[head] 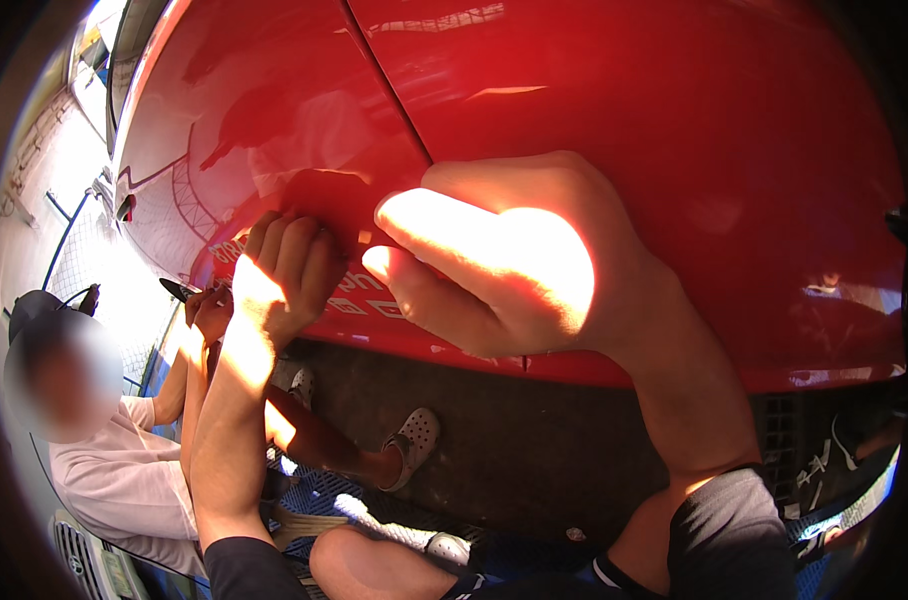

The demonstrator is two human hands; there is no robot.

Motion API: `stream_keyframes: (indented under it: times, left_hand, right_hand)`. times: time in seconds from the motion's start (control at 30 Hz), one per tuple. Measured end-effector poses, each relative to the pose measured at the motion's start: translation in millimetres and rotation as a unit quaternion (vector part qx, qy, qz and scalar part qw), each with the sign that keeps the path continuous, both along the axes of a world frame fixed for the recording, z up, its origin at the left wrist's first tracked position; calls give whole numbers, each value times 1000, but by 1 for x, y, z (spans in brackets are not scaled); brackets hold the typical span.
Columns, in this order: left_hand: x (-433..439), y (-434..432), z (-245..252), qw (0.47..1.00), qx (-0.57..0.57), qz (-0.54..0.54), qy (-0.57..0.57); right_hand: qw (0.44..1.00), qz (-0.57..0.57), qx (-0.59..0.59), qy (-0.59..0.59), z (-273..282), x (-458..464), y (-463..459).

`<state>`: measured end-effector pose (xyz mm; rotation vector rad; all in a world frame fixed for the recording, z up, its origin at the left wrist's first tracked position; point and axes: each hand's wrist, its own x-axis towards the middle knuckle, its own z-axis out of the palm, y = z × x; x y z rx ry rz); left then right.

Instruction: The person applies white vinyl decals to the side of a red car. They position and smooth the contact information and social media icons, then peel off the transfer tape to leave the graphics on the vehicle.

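Before me is a glossy red vehicle body panel (pixel 649 247) with a dark vertical seam. White lettering and icon decals (pixel 346 306) run along its lower part, partly behind my hands. My left hand (pixel 292 262) is at the panel beside the lettering, its fingers curled; whatever may be within them is hidden. To its right, my right hand (pixel 529 262) is in front of the panel with fingers bent. Its thumb and index fingertips are a little apart, facing the left hand. Strong sunlight washes out that hand, and I cannot make out anything in it.
A person in a cap and pale shirt (pixel 123 480) sits close on my left, hands at the same panel. A light clog (pixel 418 442) is on the dark floor under the panel. Blue slatted matting (pixel 326 487) lies below, and a metal grate (pixel 781 442) at right.
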<state>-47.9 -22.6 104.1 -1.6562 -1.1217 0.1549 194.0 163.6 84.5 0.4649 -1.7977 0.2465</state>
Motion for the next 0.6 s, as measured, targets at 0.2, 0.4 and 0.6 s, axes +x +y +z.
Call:
stream_keyframes:
  times: [0.2,0.4,0.6]
  left_hand:
    - [1,3,3,1000,6,-21,3]
    - [1,3,1,999,22,-28,-16]
    - [-8,0,2,995,102,-7,-17]
  right_hand:
    - [1000,-1,4,11,0,-1,0]
    - [1000,-8,6,14,-1,-1,-1]
    - [999,-1,5,31,-2,-2,-1]
